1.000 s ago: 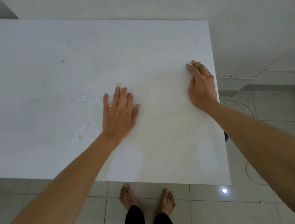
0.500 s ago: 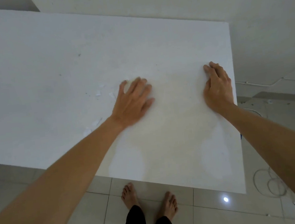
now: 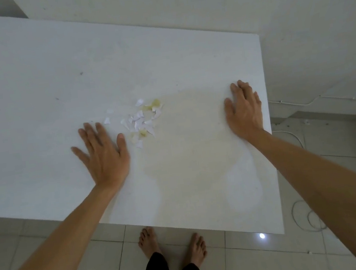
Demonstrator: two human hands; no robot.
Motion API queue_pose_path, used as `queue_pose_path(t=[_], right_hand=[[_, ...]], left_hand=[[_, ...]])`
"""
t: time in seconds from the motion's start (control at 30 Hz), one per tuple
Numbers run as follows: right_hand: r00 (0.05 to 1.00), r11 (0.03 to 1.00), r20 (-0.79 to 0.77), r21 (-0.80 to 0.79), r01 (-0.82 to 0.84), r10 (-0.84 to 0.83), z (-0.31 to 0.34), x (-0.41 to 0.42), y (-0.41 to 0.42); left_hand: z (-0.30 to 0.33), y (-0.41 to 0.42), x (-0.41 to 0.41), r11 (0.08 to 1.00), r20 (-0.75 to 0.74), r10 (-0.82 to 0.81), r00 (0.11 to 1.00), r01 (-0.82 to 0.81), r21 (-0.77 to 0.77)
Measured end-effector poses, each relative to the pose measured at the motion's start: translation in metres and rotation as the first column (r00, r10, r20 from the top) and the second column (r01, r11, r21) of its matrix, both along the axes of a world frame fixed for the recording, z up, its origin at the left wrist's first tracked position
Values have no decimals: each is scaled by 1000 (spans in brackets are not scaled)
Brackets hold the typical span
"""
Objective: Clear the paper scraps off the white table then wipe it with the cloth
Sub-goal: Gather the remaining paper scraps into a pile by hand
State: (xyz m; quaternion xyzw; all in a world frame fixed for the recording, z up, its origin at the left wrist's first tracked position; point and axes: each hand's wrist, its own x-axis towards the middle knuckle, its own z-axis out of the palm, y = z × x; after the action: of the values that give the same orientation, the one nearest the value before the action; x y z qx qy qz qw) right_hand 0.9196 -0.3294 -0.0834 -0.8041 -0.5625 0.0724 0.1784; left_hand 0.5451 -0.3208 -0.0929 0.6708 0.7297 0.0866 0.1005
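Shifted leftward since half a second ago: left hand point(image 3: 102, 152) now flat on the white table point(image 3: 33, 84) with fingers spread and straight, gripping nothing, where earlier it lay over the spot now showing a heap; paper scraps point(image 3: 141, 122) now uncovered and gathered in one loose pile of white and pale yellow bits just beside the left thumb, towards the middle of the table and nearer its right edge than its left; previously only a few stray bits visible left of that hand; right hand point(image 3: 244, 110) unchanged in place, palm down close to the right edge, fingers together and nearly straight, holding nothing; yellowish stain point(image 3: 196, 150) spread over the surface between the two hands, reaching towards the near edge; bare feet point(image 3: 173, 244) on the tiled floor below the near edge; coiled white cable point(image 3: 308, 217) on the floor past the right edge; no cloth in view; no brand, label or readable writing anywhere.
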Motion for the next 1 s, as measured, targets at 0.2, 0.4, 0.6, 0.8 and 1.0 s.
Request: queue_pose_path(t=[0.2, 0.4, 0.6, 0.8, 1.0], right_hand=[[945, 940, 5, -104, -325, 327, 6, -61, 15], [953, 953, 22, 37, -301, 301, 1, -86, 46], [994, 994, -11, 16, -106, 107, -4, -82, 50], [995, 995, -6, 25, -101, 101, -1, -83, 49], [995, 995, 3, 11, -96, 96, -2, -82, 48]], left_hand=[[10, 35, 54, 978, 263, -209, 942, 194, 82], [20, 49, 34, 965, 379, -215, 900, 137, 222], [12, 79, 11, 959, 349, -283, 893, 273, 79], [35, 66, 15, 854, 423, -517, 744, 478, 204], [35, 73, 22, 799, 296, -592, 749, 593, 97]])
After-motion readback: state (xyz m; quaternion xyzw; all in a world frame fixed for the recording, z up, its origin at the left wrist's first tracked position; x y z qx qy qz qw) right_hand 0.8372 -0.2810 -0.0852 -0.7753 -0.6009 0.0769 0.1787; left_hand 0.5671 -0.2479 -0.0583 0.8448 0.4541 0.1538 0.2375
